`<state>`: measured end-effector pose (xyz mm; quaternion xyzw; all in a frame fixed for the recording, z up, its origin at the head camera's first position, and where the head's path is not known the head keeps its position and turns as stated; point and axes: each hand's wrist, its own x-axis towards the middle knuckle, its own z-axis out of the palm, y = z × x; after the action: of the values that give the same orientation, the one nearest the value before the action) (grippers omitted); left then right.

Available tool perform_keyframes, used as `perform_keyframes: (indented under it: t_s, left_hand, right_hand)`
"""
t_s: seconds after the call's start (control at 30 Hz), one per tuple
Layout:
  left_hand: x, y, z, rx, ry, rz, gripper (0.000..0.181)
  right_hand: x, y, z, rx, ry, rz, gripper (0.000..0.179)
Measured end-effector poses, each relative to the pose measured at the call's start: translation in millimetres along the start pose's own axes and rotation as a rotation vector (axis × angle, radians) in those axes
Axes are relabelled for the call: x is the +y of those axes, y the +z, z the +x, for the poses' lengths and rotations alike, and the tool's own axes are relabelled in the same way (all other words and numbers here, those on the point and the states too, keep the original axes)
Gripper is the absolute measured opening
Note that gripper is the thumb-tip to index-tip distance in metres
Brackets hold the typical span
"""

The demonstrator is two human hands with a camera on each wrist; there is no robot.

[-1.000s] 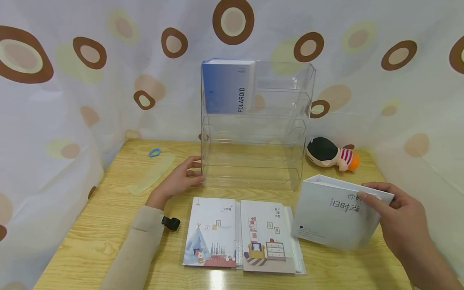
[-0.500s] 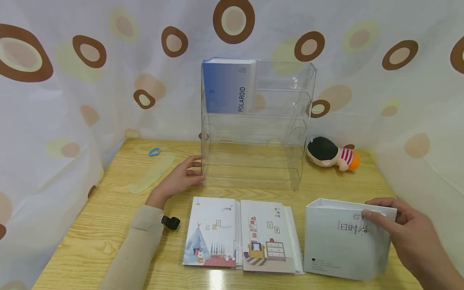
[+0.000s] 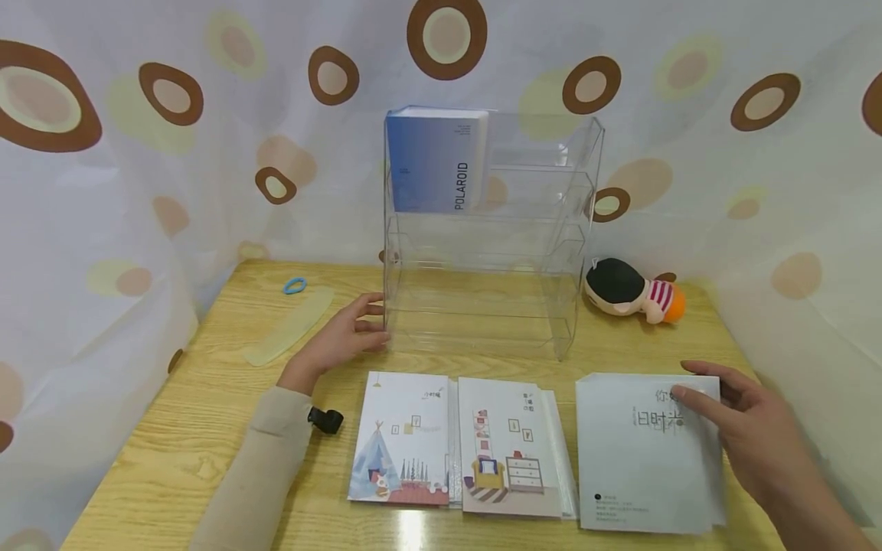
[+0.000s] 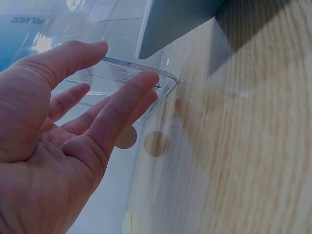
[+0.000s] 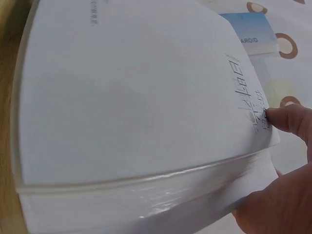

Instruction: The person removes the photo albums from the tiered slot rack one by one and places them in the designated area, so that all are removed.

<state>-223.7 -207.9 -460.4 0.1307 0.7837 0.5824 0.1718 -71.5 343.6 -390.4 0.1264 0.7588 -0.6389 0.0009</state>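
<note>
My right hand pinches a white photo album at its upper right edge, thumb on the printed cover and fingers behind. In the right wrist view, clear plastic sleeves show along the side of the album. It lies low at the front right; whether it fully touches the table cannot be told. My left hand has its fingers loosely extended at the lower left side of a clear acrylic rack. In the left wrist view, the fingertips are by the rack's lower edge.
A blue POLAROID album stands in the rack's top left. Two illustrated albums, a tent one and an armchair one, lie side by side in front. A doll lies right of the rack; a blue ring lies left.
The white album has come down from a raised, tilted pose to the right of the armchair album, its cover now facing more upward. My left hand stays at the rack.
</note>
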Motion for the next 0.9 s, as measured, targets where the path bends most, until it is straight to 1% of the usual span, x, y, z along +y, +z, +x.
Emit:
perform_keyframes:
  t_s: [0.03, 0.13, 0.2, 0.27, 0.37, 0.4, 0.57, 0.7, 0.83, 0.9]
  left_hand:
    - [-0.2, 0.0, -0.2, -0.001, 0.0, 0.001, 0.078]
    - [0.2, 0.3, -0.8, -0.004, -0.003, 0.003, 0.078]
    - [0.9, 0.7, -1.2, -0.003, -0.004, 0.004, 0.078]
    - [1.0, 0.3, -1.3, -0.002, 0.001, 0.006, 0.078]
    - [1.5, -0.2, -1.9, 0.003, 0.0, 0.005, 0.077]
    - [1.5, -0.4, -2.1, 0.003, 0.0, 0.005, 0.077]
    - [0.8, -1.1, -1.9, 0.005, 0.002, 0.0, 0.077]
    - [0.3, -0.7, -1.3, -0.001, 0.007, 0.001, 0.076]
    - [0.5, -0.8, -1.2, 0.0, 0.006, -0.003, 0.078]
    - [0.4, -0.6, -1.6, 0.0, 0.0, -0.006, 0.078]
  right_hand:
    - [1.0, 1.8, 1.6, 0.013, 0.002, -0.001, 0.039]
    - [3.6, 6.4, 6.7, 0.053, 0.013, -0.066, 0.048]
    - [5.1, 9.1, 10.4, 0.071, 0.015, -0.158, 0.057]
    - [6.1, 11.7, 14.1, 0.085, 0.031, -0.272, 0.07]
    - [8.0, 15.0, 19.7, 0.089, 0.056, -0.382, 0.082]
    - [8.9, 16.0, 21.6, 0.087, 0.065, -0.395, 0.084]
    - [18.6, 21.2, 29.5, 0.084, 0.07, -0.477, 0.087]
    - [26.3, 25.6, 31.5, 0.064, 0.073, -0.529, 0.085]
    - [32.3, 29.1, 32.9, 0.036, 0.067, -0.546, 0.083]
    - [34.9, 30.2, 33.7, 0.027, 0.076, -0.552, 0.082]
